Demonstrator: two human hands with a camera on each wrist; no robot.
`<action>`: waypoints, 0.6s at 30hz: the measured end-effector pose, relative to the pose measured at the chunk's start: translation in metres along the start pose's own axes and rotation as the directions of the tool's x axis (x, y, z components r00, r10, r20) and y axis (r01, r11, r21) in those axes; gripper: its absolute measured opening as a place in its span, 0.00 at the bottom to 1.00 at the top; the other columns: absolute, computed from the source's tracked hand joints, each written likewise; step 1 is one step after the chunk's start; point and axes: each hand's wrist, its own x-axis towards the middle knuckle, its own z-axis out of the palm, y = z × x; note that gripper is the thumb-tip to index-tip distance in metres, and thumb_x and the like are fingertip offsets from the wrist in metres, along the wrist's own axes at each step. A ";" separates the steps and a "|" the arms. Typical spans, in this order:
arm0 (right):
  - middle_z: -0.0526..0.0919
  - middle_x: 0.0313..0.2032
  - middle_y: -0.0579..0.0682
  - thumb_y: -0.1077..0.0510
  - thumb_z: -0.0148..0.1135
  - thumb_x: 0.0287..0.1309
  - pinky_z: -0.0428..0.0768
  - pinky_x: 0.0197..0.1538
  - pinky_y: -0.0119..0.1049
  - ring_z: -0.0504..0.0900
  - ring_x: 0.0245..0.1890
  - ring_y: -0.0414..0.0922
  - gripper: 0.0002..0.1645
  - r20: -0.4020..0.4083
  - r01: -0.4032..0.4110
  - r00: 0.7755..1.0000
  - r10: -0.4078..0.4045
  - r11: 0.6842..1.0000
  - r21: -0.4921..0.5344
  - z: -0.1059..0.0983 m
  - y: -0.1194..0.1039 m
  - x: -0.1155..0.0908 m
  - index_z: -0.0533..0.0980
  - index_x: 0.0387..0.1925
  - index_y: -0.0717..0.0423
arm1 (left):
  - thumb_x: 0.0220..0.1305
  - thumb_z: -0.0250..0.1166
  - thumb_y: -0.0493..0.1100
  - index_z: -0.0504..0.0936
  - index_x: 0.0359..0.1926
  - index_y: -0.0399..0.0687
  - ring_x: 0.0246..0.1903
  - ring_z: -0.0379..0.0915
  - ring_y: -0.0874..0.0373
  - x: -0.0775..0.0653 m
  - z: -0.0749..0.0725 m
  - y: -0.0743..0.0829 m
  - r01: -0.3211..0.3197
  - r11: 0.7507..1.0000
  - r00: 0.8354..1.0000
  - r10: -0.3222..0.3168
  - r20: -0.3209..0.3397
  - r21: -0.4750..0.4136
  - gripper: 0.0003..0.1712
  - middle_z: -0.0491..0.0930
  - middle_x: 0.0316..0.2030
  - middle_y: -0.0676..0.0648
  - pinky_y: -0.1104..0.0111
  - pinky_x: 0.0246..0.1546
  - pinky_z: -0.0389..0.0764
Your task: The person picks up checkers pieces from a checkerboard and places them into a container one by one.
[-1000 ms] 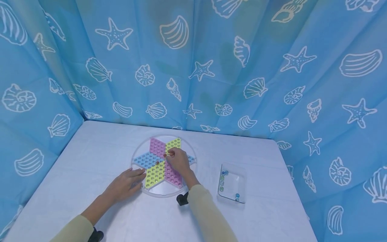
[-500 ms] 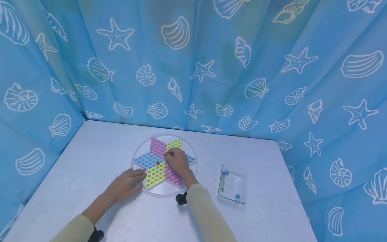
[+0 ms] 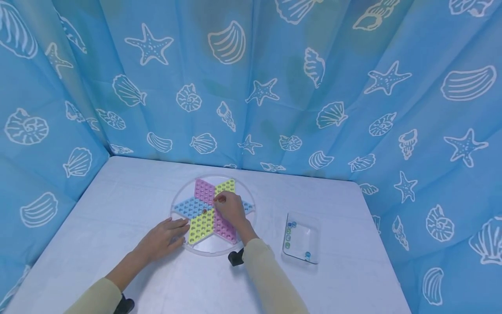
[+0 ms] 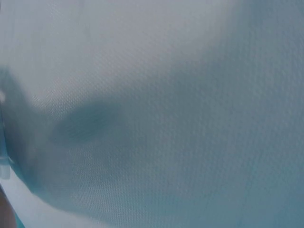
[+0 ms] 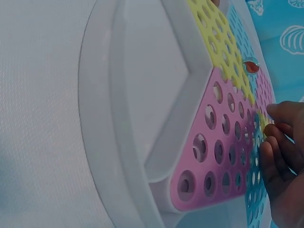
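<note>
A round Chinese checkers board (image 3: 211,252) with a pink, yellow and blue star of holes lies on the table. Over its centre my right hand (image 3: 231,208) has its thumb and fingers drawn together, pinching a small reddish marble mostly hidden by the fingertips. In the right wrist view the same hand (image 5: 287,147) hangs at the right edge, fingertips close over the holes. One red-and-clear marble (image 5: 251,65) sits in the board near the yellow section. My left hand (image 3: 164,237) rests at the board's left rim, fingers extended.
A clear rectangular container (image 3: 307,240) with several blue and green marbles stands right of the board. White cloth covers the table (image 3: 333,205). Blue shell-print curtains (image 3: 266,109) enclose the back and sides. The left wrist view shows mostly blurred pale cloth (image 4: 166,118).
The right fingers have shifted slightly over the board's centre, and the reddish marble seen at their tips a second ago is now mostly covered. The left hand has stayed put.
</note>
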 end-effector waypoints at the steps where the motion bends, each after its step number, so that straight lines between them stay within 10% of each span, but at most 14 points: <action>1: 0.84 0.34 0.41 0.59 0.67 0.62 0.82 0.46 0.36 0.81 0.37 0.40 0.03 -0.003 -0.003 1.000 0.003 1.000 0.007 0.000 0.000 0.000 0.84 0.38 0.50 | 0.67 0.64 0.46 0.80 0.59 0.40 0.63 0.70 0.45 0.000 0.000 0.000 0.000 1.000 1.000 0.000 0.000 -0.002 0.23 0.76 0.63 0.43 0.48 0.69 0.64; 18: 0.86 0.32 0.44 0.61 0.70 0.58 0.84 0.43 0.29 0.84 0.35 0.38 0.03 -0.012 0.065 0.998 -0.064 0.991 0.118 -0.028 -0.019 -0.001 0.84 0.35 0.54 | 0.66 0.64 0.46 0.81 0.59 0.40 0.63 0.70 0.44 0.001 -0.003 0.003 0.010 1.000 1.000 -0.009 0.013 -0.016 0.23 0.76 0.62 0.42 0.47 0.68 0.63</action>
